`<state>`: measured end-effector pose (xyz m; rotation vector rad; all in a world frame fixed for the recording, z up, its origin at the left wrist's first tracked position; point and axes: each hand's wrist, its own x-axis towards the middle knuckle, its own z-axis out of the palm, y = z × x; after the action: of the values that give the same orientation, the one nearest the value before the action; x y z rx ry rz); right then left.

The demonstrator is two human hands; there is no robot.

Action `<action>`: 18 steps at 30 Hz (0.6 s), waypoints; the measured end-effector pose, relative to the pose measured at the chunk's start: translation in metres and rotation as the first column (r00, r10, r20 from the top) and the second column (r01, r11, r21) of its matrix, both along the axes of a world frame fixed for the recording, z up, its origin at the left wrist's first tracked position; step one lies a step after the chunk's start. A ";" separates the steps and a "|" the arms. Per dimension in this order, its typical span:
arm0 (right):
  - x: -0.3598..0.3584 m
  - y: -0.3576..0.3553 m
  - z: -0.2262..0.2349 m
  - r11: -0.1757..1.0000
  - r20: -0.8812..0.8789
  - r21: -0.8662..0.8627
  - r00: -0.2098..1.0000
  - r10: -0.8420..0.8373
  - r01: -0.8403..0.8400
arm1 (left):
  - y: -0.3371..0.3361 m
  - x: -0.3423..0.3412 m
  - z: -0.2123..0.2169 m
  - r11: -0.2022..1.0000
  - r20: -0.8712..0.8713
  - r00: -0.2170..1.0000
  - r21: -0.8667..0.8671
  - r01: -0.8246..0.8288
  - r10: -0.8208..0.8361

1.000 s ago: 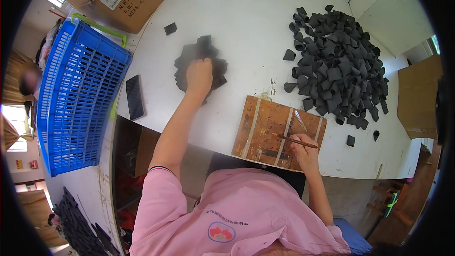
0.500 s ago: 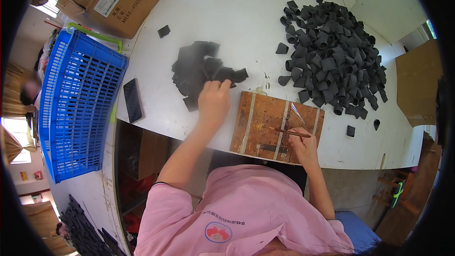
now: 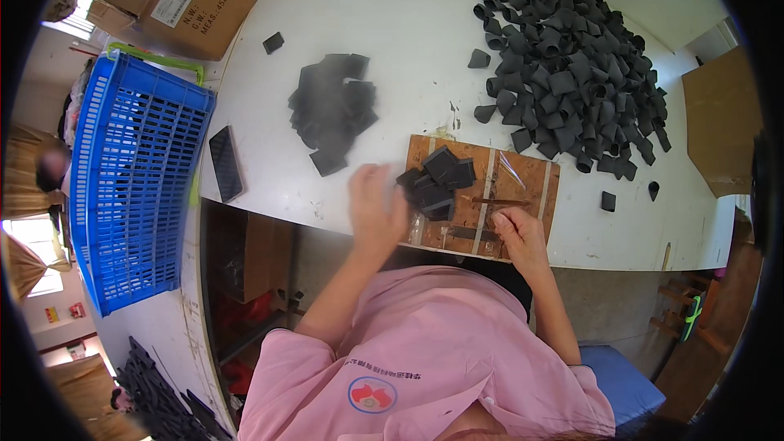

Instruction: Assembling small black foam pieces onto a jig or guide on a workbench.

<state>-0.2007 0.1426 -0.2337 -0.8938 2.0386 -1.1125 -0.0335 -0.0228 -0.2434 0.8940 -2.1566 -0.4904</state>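
Observation:
My left hand, smeared by motion, is at the left edge of a worn wooden board. Thumb and fingers look apart, with nothing visible between them. Beside it a small heap of flat black pieces lies on the board's left part. My right hand is over the board's lower right, fingers pressed together. Just above its fingertips is a thin brown stick; whether the fingers touch it I cannot tell. A larger cluster of black pieces lies on the table farther left.
A big pile of black tube-like pieces covers the far right of the white table. At left are a phone, a blue plastic crate and a cardboard box. Another carton stands at the right.
Several black pieces now lie on the wooden board, and the left cluster is smaller. My left hand has come nearer from that cluster. The stick, earlier across my right fingers, is now above them.

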 end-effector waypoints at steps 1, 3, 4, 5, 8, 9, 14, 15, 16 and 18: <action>0.001 0.002 0.000 1.000 0.002 -0.001 1.000 -0.004 0.004 | -0.013 0.012 -0.010 0.988 0.006 0.989 0.032 -0.151 0.151; 0.001 0.003 -0.005 1.000 -0.009 -0.011 1.000 0.023 -0.023 | -0.038 0.030 -0.018 0.952 -0.016 0.952 0.022 -0.304 0.304; 0.002 0.003 -0.005 1.000 -0.007 -0.012 1.000 0.026 -0.026 | -0.047 0.037 -0.023 0.908 -0.018 0.908 -0.004 -0.418 0.418; 0.004 0.002 -0.004 1.000 -0.004 -0.013 1.000 0.029 -0.029 | -0.055 0.040 -0.030 0.908 -0.016 0.908 -0.001 -0.418 0.418; 0.008 0.002 0.000 0.999 -0.008 0.006 0.999 0.040 -0.040 | -0.078 0.053 -0.051 0.827 0.246 0.815 0.079 -0.556 0.524; 0.010 0.001 0.003 0.998 -0.015 0.022 0.999 0.051 -0.051 | -0.083 0.058 -0.054 0.828 0.247 0.817 0.083 -0.554 0.522; 0.024 -0.005 0.030 0.990 -0.055 -0.009 0.989 0.138 -0.138 | -0.071 0.060 -0.049 0.787 0.100 0.876 0.400 -0.469 0.472; 0.027 -0.007 0.035 0.985 -0.026 -0.025 0.985 0.171 -0.172 | -0.068 0.056 -0.049 0.788 0.101 0.880 0.408 -0.461 0.463; 0.030 -0.009 0.041 0.977 -0.031 -0.013 0.977 0.211 -0.211 | -0.068 0.052 -0.046 0.817 0.122 0.863 0.283 -0.503 0.489; 0.037 -0.010 0.040 0.970 -0.057 -0.030 0.969 0.239 -0.241 | -0.071 0.051 -0.048 0.832 0.138 0.845 0.154 -0.533 0.516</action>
<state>-0.1638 0.1325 -0.1934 -1.1656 1.8957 -1.0046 0.0172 -0.0933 -0.2915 1.5836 -1.8441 -0.3769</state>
